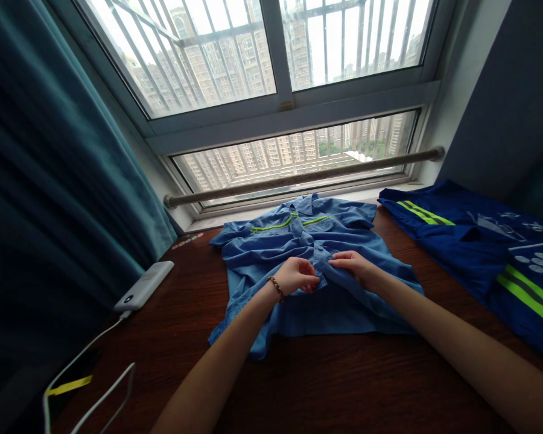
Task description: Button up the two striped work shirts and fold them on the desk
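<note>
A light blue work shirt (262,253) with yellow-green chest stripes lies front up on the dark wooden table (326,386), collar toward the window. My left hand (297,275), a bead bracelet on its wrist, is closed in a pinch on the shirt's front placket at mid-chest. Just to its right, my right hand (353,264) pinches the same placket, fingers pressed together on the fabric. The two hands nearly touch.
A darker blue garment (489,253) with yellow-green reflective stripes lies at the right. A white power bank (145,285) with a white cable (85,361) sits at the left edge, beside a teal curtain (49,181). A metal rail (298,178) runs below the window.
</note>
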`<state>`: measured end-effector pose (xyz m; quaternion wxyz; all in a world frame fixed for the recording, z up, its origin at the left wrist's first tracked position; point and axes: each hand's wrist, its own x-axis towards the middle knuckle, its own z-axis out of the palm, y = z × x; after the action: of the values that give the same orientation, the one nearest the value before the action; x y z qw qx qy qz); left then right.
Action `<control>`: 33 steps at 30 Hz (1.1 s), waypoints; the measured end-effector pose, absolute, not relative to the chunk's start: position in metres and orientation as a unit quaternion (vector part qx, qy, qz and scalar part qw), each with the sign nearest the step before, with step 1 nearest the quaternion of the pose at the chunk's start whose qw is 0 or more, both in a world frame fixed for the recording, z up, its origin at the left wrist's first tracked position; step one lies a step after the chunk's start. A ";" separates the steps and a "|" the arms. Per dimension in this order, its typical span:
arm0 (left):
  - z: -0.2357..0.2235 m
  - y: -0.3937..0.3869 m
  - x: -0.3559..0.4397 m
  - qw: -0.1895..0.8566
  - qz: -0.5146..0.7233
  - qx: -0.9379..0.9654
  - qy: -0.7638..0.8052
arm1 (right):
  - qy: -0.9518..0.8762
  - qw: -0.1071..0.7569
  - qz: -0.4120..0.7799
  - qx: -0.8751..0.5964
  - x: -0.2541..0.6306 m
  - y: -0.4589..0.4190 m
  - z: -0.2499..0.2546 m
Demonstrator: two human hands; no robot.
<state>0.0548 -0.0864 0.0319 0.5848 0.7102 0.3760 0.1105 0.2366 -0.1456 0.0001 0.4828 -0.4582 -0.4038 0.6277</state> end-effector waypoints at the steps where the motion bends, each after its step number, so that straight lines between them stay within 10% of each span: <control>1: 0.032 -0.086 0.056 0.584 0.124 0.704 0.385 | -0.422 0.488 0.606 -0.466 0.235 -0.146 0.002; 10: 0.029 -0.090 0.058 0.629 0.194 0.648 0.384 | -0.618 0.496 0.310 -0.526 0.216 -0.154 0.012; 33: 0.045 -0.099 0.058 0.670 0.242 0.595 0.372 | -0.448 0.574 0.489 -0.480 0.209 -0.160 0.018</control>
<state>0.0576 -0.0993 0.0445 0.6695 0.5953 0.3724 0.2422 0.2094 -0.1605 0.0181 0.5741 -0.4799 -0.4479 0.4893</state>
